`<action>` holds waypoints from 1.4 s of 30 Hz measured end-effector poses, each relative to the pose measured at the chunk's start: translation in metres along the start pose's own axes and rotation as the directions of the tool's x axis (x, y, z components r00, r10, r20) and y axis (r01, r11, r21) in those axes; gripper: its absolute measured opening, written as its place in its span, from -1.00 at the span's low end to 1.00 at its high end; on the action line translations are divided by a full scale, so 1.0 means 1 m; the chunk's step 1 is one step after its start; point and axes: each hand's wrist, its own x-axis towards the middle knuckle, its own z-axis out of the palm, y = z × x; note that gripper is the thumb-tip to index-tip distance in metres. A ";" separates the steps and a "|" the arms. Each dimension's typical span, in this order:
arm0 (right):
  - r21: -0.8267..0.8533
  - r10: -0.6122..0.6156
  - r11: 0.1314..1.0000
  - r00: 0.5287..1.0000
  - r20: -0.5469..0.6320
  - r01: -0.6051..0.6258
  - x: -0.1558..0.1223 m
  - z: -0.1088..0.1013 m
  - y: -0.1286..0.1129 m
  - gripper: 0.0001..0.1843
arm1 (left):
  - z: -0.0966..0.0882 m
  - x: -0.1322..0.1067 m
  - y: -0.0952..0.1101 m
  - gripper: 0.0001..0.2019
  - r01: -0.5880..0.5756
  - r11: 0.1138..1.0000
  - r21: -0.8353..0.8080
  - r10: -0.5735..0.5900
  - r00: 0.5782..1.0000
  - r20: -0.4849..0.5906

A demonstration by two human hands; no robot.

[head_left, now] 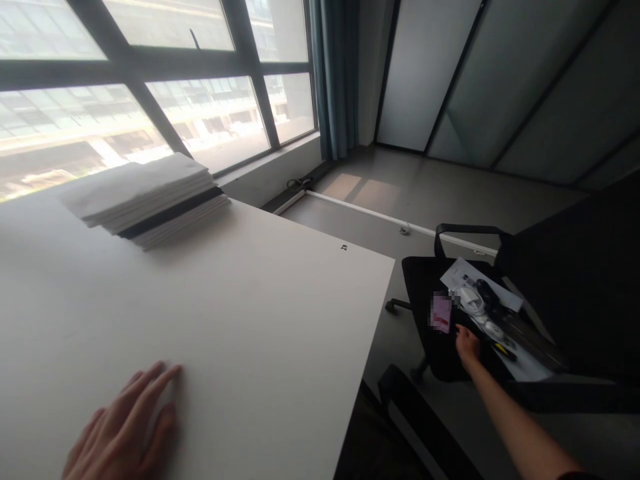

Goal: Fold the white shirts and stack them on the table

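My left hand (131, 423) rests on the white table (260, 320), palm down with the fingers stretched out, holding nothing. Out to the right, my right hand (468, 345) reaches over the seat of a black office chair (423, 277). Its fingers are curled closed, and whatever may be between them is hidden. Just left of these fingers lies a pink item (441, 313), blurred by pixels. Beyond the hand are a white cable with a plug (471, 299) and white paper sheets (507, 293). A yellow and black object (504, 351) lies to its right.
A stack of white sheets or folders (165, 193) with one dark layer sits at the table's far left. Chair armrests (470, 229) frame the seat. White trunking (370, 212) crosses the floor. Windows, a blue curtain (337, 80) and frosted panels (433, 73) stand behind.
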 end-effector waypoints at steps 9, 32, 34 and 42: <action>0.084 0.064 0.995 0.997 -0.049 -0.059 -0.015 -0.011 -0.026 -0.47 | 0.005 -0.002 -0.004 -0.41 -0.031 0.994 -0.100 0.029 0.999 -0.022; 0.773 -0.918 0.171 -0.187 0.351 0.611 -0.364 0.040 -0.501 -0.81 | 0.007 0.003 -0.002 -0.53 -0.060 0.998 0.006 0.060 0.998 0.023; 0.766 -0.887 0.158 -0.251 0.387 0.623 -0.383 0.061 -0.506 -0.81 | 0.006 0.002 0.001 -0.53 -0.054 0.998 0.014 0.054 0.998 0.026; 0.785 -0.819 0.514 -0.076 0.569 0.346 -0.415 0.126 -0.539 -0.83 | 0.003 -0.004 0.010 -0.53 -0.022 0.998 -0.053 0.026 0.997 0.068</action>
